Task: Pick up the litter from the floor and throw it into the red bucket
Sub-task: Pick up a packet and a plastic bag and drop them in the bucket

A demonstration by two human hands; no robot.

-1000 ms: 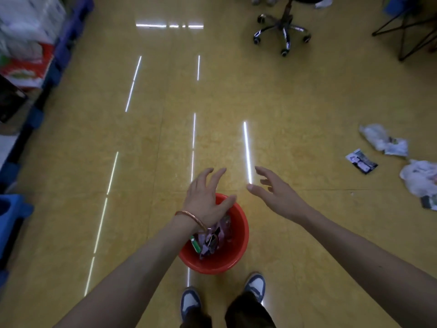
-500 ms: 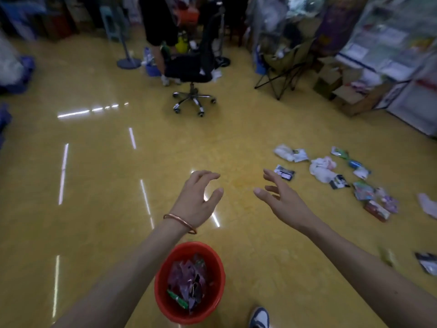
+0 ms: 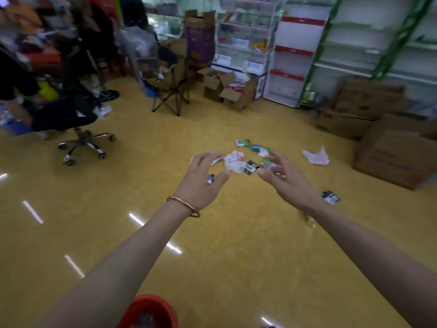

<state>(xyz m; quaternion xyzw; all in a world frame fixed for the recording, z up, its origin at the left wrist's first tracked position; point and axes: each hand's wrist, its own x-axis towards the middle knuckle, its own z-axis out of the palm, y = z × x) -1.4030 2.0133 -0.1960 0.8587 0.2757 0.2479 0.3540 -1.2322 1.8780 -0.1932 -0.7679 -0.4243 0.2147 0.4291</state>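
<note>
Several pieces of litter lie scattered on the yellow floor ahead: a crumpled white bag (image 3: 234,163), a dark wrapper (image 3: 251,167), a green packet (image 3: 243,142), a white bag (image 3: 316,156) farther right and a dark wrapper (image 3: 330,197) nearer me. My left hand (image 3: 202,183), with a copper bangle on the wrist, and my right hand (image 3: 285,179) are both stretched forward, fingers spread, holding nothing. The red bucket (image 3: 151,311) sits at the bottom edge under my left forearm, with litter inside it.
An office chair (image 3: 80,129) stands at the left with a person beside it. A folding chair (image 3: 171,88) and open cardboard boxes (image 3: 227,91) are at the back. Large cardboard boxes (image 3: 392,150) line the right. Shelving (image 3: 293,50) covers the back wall.
My view has swung up and to the right, away from the bucket toward the litter pile. Both hands stay open and have moved forward, away from the bucket.
</note>
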